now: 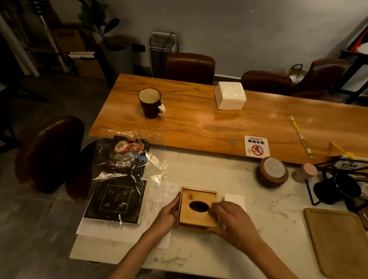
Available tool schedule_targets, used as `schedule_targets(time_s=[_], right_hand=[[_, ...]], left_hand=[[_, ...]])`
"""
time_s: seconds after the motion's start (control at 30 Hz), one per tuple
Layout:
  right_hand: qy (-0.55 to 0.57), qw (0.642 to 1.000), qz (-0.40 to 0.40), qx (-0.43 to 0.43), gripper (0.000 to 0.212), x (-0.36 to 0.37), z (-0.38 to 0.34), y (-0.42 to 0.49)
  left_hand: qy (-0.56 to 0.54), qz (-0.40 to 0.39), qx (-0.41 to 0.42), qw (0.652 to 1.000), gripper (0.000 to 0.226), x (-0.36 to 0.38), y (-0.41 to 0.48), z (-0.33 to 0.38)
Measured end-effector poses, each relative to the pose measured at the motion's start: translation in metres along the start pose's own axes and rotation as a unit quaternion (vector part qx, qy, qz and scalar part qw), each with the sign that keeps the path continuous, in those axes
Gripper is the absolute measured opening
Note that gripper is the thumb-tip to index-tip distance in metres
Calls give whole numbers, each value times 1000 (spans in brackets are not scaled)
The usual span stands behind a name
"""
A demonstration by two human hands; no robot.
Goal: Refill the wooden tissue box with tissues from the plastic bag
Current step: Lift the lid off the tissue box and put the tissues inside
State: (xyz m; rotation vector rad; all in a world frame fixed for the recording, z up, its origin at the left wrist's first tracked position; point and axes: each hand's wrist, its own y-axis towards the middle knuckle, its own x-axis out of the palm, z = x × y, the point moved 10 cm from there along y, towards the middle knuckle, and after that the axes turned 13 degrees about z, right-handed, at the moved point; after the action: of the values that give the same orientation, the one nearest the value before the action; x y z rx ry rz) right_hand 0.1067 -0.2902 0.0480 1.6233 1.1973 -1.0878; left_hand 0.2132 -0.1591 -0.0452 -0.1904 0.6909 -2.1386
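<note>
The wooden tissue box (pixel 194 217) sits on the white marble table (pixel 224 249) right in front of me, with a dark oval slot in its lid. My left hand (pixel 167 215) grips the box's left side. My right hand (pixel 230 222) lies over its right edge, fingertips at the slot, the lid looks slid slightly toward me. A white pack of tissues (pixel 230 95) stands far off on the wooden table (pixel 202 123). A crumpled clear plastic bag (pixel 154 165) lies to the left of the box, over dark packets. A small white sheet (pixel 235 199) peeks out behind my right hand.
A dark mug (pixel 150 103) stands on the wooden table. Stacked wooden coasters (pixel 272 172), a black wire rack with a black cup (pixel 339 186) and a wooden tray (pixel 340 244) lie to the right. Dark packets (pixel 116 198) on papers lie to the left. Brown chairs surround the tables.
</note>
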Motion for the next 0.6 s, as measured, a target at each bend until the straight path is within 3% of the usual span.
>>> schedule_targets(time_s=[0.13,0.27,0.4,0.6], right_hand=[[116,980,-129,93,42,-22,28,40],[101,987,-77,100,27,-31,53,103],[138,968,-96,189,25,-1,80,124],[167,967,-107,160,26,8,87,125]], left_hand=[[8,10,5,1000,48,-1,-3,4],[14,2,-6,1000,50,-1,-3,2],[4,2,-8,1000,49,1,-9,7],[22,70,-5,997,49,2,-20,21]])
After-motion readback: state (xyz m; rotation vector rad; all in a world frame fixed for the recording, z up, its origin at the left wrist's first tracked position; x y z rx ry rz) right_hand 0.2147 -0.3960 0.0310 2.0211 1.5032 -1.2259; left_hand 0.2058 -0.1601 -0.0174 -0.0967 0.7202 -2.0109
